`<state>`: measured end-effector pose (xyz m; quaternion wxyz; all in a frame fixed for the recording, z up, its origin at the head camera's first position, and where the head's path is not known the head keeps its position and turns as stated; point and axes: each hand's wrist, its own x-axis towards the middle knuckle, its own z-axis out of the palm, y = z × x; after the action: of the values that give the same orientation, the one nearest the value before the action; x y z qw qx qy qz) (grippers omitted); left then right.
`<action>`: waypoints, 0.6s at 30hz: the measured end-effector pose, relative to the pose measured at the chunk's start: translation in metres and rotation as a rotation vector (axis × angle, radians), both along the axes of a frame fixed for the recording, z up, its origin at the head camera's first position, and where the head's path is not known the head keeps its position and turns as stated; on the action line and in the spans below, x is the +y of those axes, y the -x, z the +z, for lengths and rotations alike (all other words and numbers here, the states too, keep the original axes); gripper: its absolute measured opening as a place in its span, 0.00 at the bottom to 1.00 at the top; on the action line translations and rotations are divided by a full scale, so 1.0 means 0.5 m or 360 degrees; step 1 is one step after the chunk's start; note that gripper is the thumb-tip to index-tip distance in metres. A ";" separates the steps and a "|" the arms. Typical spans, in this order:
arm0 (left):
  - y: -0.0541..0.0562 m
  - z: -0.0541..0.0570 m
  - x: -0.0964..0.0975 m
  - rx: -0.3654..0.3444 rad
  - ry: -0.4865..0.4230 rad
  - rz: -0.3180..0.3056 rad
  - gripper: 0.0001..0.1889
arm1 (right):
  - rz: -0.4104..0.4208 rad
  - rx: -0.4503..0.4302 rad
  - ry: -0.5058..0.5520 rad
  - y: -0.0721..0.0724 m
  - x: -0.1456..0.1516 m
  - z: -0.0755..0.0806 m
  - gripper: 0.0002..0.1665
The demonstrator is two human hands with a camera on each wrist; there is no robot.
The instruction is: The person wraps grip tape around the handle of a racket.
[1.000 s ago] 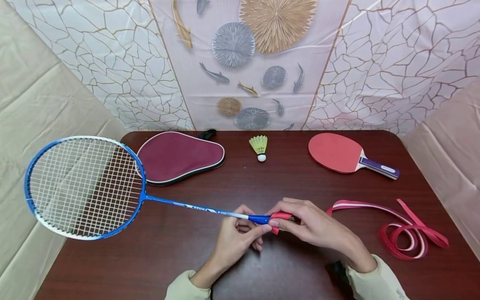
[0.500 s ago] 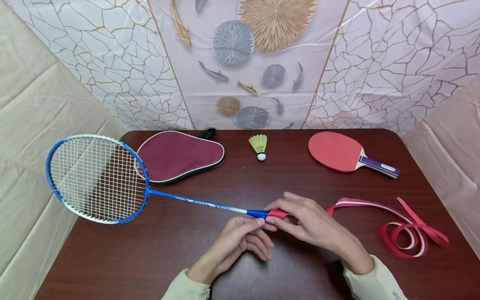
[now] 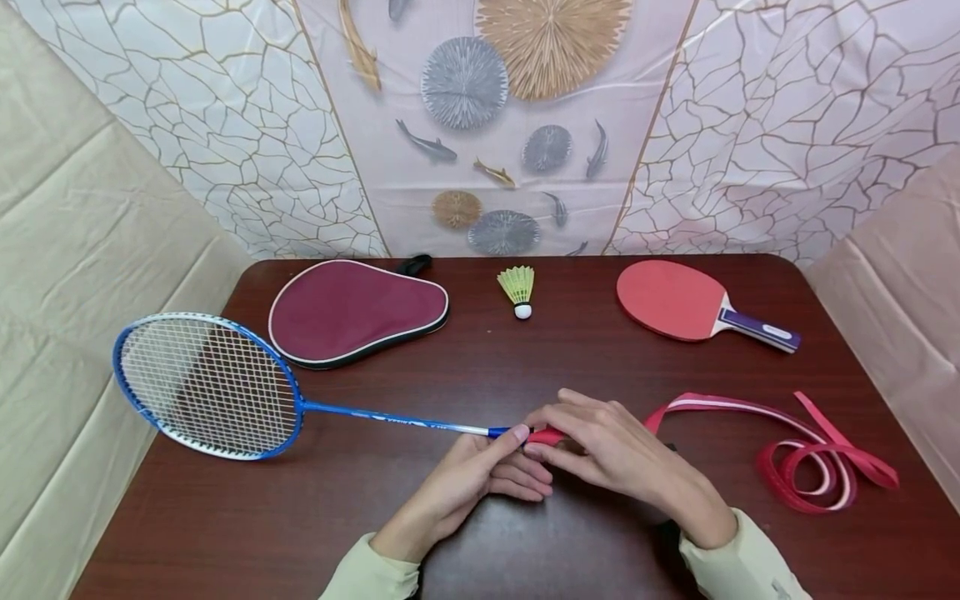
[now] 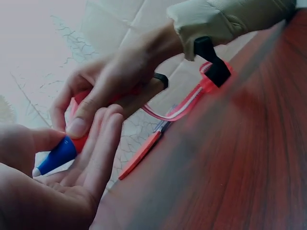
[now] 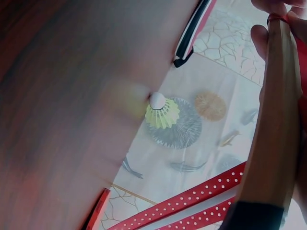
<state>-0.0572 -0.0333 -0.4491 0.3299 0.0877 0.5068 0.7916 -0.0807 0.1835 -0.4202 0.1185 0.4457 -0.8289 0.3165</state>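
A blue-and-white badminton racket (image 3: 390,419) is held up over the table, its strung head to the left. My left hand (image 3: 472,483) supports it from below and pinches the blue cone (image 4: 57,155) with the thumb, the other fingers stretched out. With my right hand (image 3: 611,446) I pinch red grip tape at the top of the handle, just beyond the cone. Bare wood shows on the rest of the handle (image 5: 273,115), which ends in a black cap. The long tail of the grip tape (image 3: 716,404), red with a white stripe, trails right and lies in loops.
At the back left lies a maroon paddle case (image 3: 356,312). A yellow shuttlecock (image 3: 517,287) stands at the back middle and a red table tennis paddle (image 3: 671,300) lies at the back right. Patterned cloth (image 3: 502,150) hangs behind the brown table (image 3: 262,533).
The racket's head has shifted right and lowered, and the racket has turned about its shaft. My left fingers uncurled and stretched out under the handle; the right hand stays at the tape.
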 end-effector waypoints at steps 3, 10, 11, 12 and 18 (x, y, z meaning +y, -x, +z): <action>0.000 0.000 -0.003 -0.0019 -0.0014 -0.0014 0.24 | 0.0009 -0.0033 0.0006 0.000 -0.002 -0.004 0.15; 0.001 0.002 -0.005 -0.0036 0.0106 0.0032 0.23 | -0.0029 -0.0022 -0.0004 -0.002 -0.007 -0.009 0.18; 0.002 0.002 -0.006 -0.0035 0.0117 0.0045 0.22 | -0.0043 -0.0011 -0.0007 -0.002 -0.009 -0.009 0.18; 0.003 0.003 -0.007 -0.0041 0.0121 0.0058 0.22 | -0.0055 0.0006 -0.0009 -0.003 -0.010 -0.009 0.17; 0.008 0.000 -0.016 -0.0118 0.0068 0.0136 0.18 | -0.0082 0.0083 0.0014 -0.002 -0.018 -0.015 0.13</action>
<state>-0.0610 -0.0411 -0.4492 0.3161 0.0296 0.5142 0.7967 -0.0797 0.1744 -0.4277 0.1502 0.4316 -0.8355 0.3052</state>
